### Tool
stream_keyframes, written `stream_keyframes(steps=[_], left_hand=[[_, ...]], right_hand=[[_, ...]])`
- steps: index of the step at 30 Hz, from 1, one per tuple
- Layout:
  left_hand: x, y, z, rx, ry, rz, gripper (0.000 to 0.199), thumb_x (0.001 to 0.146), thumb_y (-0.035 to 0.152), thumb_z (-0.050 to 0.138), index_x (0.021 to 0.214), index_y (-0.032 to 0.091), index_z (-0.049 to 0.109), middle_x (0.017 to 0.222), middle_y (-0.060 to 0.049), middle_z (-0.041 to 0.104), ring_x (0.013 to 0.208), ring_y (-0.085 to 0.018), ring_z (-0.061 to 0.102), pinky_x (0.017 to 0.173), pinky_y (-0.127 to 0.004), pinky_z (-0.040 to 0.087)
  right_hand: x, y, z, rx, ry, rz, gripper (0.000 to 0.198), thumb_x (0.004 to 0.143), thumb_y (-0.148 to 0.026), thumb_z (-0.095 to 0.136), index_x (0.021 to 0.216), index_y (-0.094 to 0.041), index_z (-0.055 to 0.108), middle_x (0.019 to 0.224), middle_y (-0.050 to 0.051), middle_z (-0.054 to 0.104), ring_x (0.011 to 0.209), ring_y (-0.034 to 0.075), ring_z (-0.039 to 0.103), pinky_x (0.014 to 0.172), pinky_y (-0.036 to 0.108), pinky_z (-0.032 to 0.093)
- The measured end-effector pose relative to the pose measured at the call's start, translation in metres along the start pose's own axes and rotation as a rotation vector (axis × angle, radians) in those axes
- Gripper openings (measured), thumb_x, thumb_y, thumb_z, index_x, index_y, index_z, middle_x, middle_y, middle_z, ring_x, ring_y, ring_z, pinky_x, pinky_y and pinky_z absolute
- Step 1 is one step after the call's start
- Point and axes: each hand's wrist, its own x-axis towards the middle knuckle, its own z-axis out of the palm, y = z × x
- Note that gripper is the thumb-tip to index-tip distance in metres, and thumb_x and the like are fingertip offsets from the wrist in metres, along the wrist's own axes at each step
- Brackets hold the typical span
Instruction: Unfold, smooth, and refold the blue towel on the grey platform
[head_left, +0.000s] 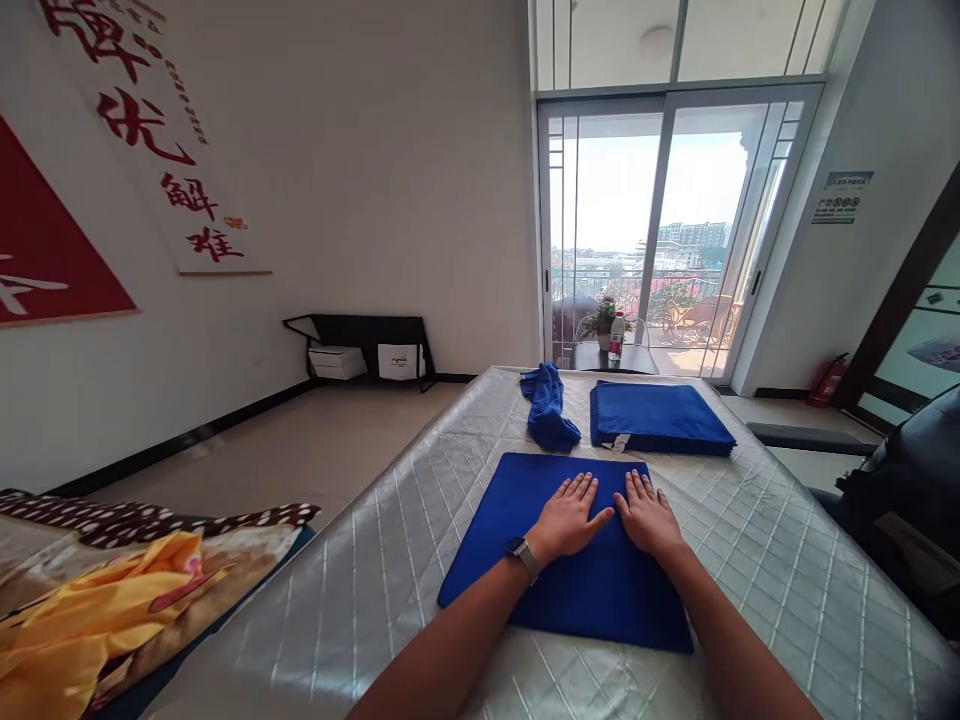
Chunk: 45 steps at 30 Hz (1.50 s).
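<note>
Forearms (pixel 459 635) lead to left hand (pixel 571 517) and right hand (pixel 649 514), both flat and spread on the cloth (pixel 592 590), near on the counter (pixel 787 560). Probably light, soft and floppy; its corners offer the best hold.

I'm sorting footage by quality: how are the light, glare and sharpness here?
Head view: sky washed out, near white; head view: silvery sheen on the cover, dim wall; head view, left: the scroll slanted, apparently wide-angle distortion; head view, middle: left hand and right hand without obvious motion blur.
</note>
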Motion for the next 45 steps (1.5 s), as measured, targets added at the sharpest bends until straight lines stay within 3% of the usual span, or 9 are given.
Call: stream_keyframes(steps=[9, 19, 24, 30, 34, 37, 41, 43, 45], left_hand=[[-0.001, -0.04, -0.013, 0.001, -0.1, -0.201, 0.088, 0.096, 0.069, 0.007, 0.155, 0.007, 0.026, 0.163, -0.014, 0.021, 0.152, -0.024, 0.015, 0.123, -0.043, 0.013], [-0.011, -0.108, -0.017, 0.054, -0.032, -0.42, 0.092, 0.094, 0.072, 0.004, 0.156, 0.008, 0.026, 0.163, -0.013, 0.023, 0.152, -0.026, 0.014, 0.123, -0.046, 0.011], [-0.014, -0.123, -0.018, 0.075, -0.036, -0.5, 0.091, 0.094, 0.07, 0.002, 0.156, 0.007, 0.024, 0.164, -0.013, 0.018, 0.152, -0.026, 0.014, 0.123, -0.044, 0.012], [-0.02, -0.135, -0.024, 0.141, 0.022, -0.622, 0.085, 0.098, 0.062, 0.004, 0.154, 0.003, 0.028, 0.162, -0.017, 0.024, 0.151, -0.027, 0.019, 0.122, -0.043, 0.017], [-0.014, -0.114, -0.034, 0.187, 0.093, -0.578, 0.083, 0.099, 0.061, 0.004, 0.153, 0.002, 0.03, 0.16, -0.018, 0.028, 0.15, -0.027, 0.021, 0.122, -0.043, 0.017], [-0.006, -0.069, -0.031, 0.141, 0.107, -0.354, 0.083, 0.099, 0.062, 0.005, 0.154, 0.005, 0.029, 0.161, -0.016, 0.028, 0.151, -0.025, 0.02, 0.123, -0.042, 0.017], [-0.004, -0.001, -0.009, 0.027, 0.044, 0.003, 0.075, 0.101, 0.061, 0.009, 0.157, 0.014, 0.025, 0.163, -0.009, 0.026, 0.152, -0.021, 0.017, 0.124, -0.042, 0.018], [-0.006, 0.017, 0.0, -0.012, 0.008, 0.078, 0.074, 0.101, 0.062, 0.009, 0.158, 0.017, 0.022, 0.163, -0.007, 0.024, 0.152, -0.021, 0.015, 0.124, -0.043, 0.016], [-0.008, 0.018, 0.003, -0.037, -0.033, 0.061, 0.076, 0.1, 0.063, 0.009, 0.158, 0.017, 0.021, 0.164, -0.007, 0.022, 0.152, -0.022, 0.014, 0.124, -0.043, 0.015]], right_hand=[[0.002, 0.001, 0.001, 0.038, -0.024, 0.028, 0.07, 0.099, -0.051, 0.012, 0.159, -0.016, 0.008, 0.167, 0.001, 0.004, 0.153, 0.019, 0.0, 0.123, 0.044, 0.003], [0.004, 0.005, 0.005, 0.038, -0.009, 0.022, 0.069, 0.099, -0.051, 0.011, 0.159, -0.017, 0.008, 0.167, 0.001, 0.005, 0.153, 0.018, 0.001, 0.122, 0.044, 0.003], [0.006, 0.008, 0.006, 0.049, -0.014, 0.023, 0.069, 0.099, -0.052, 0.01, 0.159, -0.017, 0.006, 0.167, 0.001, 0.004, 0.153, 0.017, 0.0, 0.122, 0.045, 0.002], [0.004, 0.006, 0.005, 0.035, -0.013, 0.028, 0.069, 0.099, -0.051, 0.011, 0.159, -0.017, 0.006, 0.167, 0.001, 0.004, 0.153, 0.016, 0.001, 0.122, 0.044, 0.001], [0.002, 0.003, 0.001, 0.018, -0.008, 0.03, 0.068, 0.1, -0.05, 0.012, 0.159, -0.017, 0.006, 0.167, 0.001, 0.004, 0.153, 0.017, 0.001, 0.122, 0.044, 0.002], [0.0, 0.002, -0.001, 0.012, -0.013, 0.027, 0.068, 0.1, -0.05, 0.012, 0.159, -0.017, 0.008, 0.167, 0.002, 0.005, 0.153, 0.018, 0.001, 0.122, 0.044, 0.002], [0.0, 0.003, -0.002, -0.012, -0.012, 0.004, 0.068, 0.1, -0.048, 0.016, 0.159, -0.015, 0.009, 0.167, 0.005, 0.005, 0.153, 0.02, 0.002, 0.122, 0.046, 0.004], [-0.001, 0.004, -0.001, -0.021, -0.012, -0.007, 0.067, 0.1, -0.046, 0.018, 0.159, -0.015, 0.009, 0.167, 0.006, 0.005, 0.153, 0.02, 0.001, 0.122, 0.046, 0.004], [-0.001, 0.004, -0.001, -0.012, -0.009, -0.005, 0.067, 0.1, -0.046, 0.018, 0.159, -0.016, 0.008, 0.167, 0.006, 0.007, 0.153, 0.019, 0.001, 0.122, 0.046, 0.004]])
